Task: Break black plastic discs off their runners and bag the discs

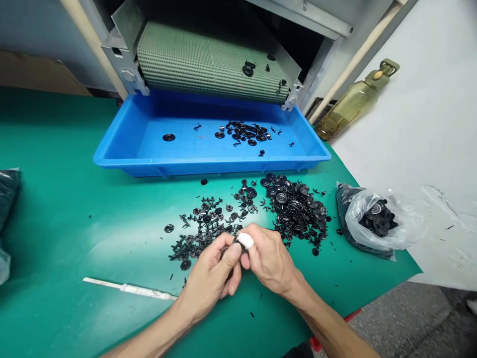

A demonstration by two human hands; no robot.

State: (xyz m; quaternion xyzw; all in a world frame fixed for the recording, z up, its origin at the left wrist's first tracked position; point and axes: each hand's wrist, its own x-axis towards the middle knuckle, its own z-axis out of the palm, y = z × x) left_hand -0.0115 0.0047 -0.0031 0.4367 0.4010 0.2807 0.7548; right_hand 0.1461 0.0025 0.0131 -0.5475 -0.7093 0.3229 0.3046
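My left hand (pixel 211 276) and my right hand (pixel 269 257) meet over the green table (pixel 67 223), fingers pinched together on a small black plastic part that is mostly hidden between them. A white wrap covers one right fingertip (pixel 245 240). Just beyond my hands lie two heaps: black sprue pieces (pixel 203 226) on the left and black round discs (pixel 296 206) on the right.
A blue tray (pixel 122 144) holding several black parts sits under a green conveyor belt (pixel 208 62). A clear bag of discs (pixel 376 221) lies at the right. A white strip (pixel 130 288) lies at the left front. An olive bottle (pixel 354 102) stands far right.
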